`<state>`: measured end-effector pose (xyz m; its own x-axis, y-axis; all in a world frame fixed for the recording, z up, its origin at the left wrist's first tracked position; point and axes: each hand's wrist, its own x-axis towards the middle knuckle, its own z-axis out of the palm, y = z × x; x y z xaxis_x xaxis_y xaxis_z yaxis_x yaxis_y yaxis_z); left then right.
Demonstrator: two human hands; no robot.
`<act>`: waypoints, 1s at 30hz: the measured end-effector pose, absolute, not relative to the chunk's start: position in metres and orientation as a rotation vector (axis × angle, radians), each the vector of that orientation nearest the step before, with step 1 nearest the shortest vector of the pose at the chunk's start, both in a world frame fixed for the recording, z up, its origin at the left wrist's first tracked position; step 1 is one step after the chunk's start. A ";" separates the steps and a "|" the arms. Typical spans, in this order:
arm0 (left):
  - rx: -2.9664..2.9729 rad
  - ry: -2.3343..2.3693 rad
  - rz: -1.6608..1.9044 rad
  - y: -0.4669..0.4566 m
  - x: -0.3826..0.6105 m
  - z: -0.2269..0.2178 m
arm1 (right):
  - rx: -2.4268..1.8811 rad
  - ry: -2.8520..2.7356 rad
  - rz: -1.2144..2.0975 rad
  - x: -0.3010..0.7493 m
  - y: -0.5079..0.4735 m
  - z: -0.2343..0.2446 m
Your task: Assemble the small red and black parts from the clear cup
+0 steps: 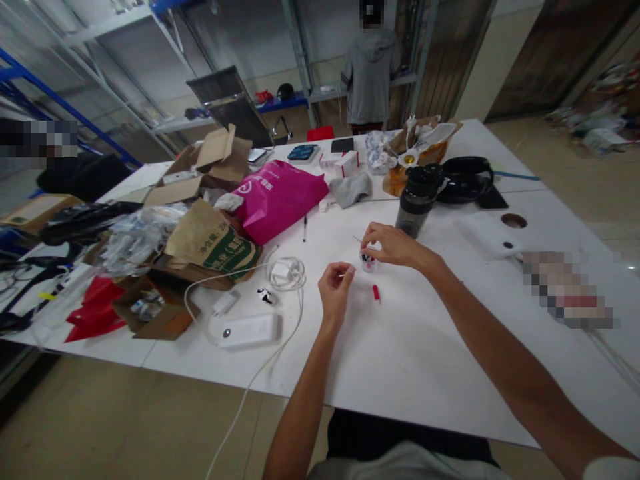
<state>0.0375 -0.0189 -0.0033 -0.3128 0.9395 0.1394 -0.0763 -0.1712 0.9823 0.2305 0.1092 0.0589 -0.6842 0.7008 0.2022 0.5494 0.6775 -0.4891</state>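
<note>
My right hand (393,244) hovers over a small clear cup (369,260) with dark bits inside; its fingers are curled and pinch at the cup's rim. My left hand (335,290) is just left of the cup, fingers pinched together on something too small to make out. A small red piece (375,293) lies on the white table (400,347) between my hands. A thin pin or needle (357,238) shows near my right fingertips.
A dark water bottle (418,199) stands behind the cup. A pink bag (278,197), brown paper bag (213,241), open boxes (200,175), white charger and cable (250,328), a pen (305,229) and black headphones (465,179) lie around. A person (370,67) stands at the far shelves.
</note>
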 end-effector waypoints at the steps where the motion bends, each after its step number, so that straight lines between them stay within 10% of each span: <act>1: 1.084 1.274 1.604 -0.019 0.038 -0.003 | -0.985 -2.520 0.565 0.230 0.110 0.058; 30: 1.064 1.244 1.577 -0.019 0.038 0.001 | -1.001 -2.526 0.562 0.232 0.111 0.056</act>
<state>0.0384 -0.0191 0.0007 -0.2856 0.9512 0.1171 -0.1076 -0.1533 0.9823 0.2319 0.1113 0.0559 -0.6817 0.7078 0.1851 0.5627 0.6690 -0.4856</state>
